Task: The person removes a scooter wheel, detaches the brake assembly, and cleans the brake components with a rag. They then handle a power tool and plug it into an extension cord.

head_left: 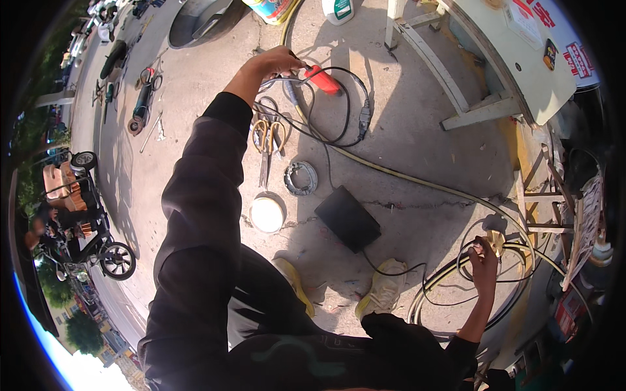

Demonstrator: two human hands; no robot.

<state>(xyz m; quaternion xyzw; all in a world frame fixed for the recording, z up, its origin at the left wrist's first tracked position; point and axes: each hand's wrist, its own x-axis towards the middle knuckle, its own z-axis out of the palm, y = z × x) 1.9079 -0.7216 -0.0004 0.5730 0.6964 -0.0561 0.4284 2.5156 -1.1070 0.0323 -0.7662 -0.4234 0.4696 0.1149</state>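
Note:
My left hand (277, 63) reaches forward over the floor, fingers closed beside the dark end of a red, handle-shaped thing (323, 80); what they pinch is hidden. Under and beside it lies a tangle of black and grey cables, with a grey plug connector (364, 117). Low on the right, my right hand (484, 264) pinches a thin black cable (464, 253) next to a brass-coloured piece (495, 242), over a coil of yellowish hose (427, 287). A flat black box (349, 219) lies between the hands, with cables running from it.
Scissors (265, 153), a grey ring-shaped part (300, 178) and a white round container (267, 214) lie near my legs. An angle grinder (140, 107) is farther left. A wooden-legged table (450, 78) stands far right, a rack (548, 208) below it. A three-wheeled vehicle (81, 215) is at left.

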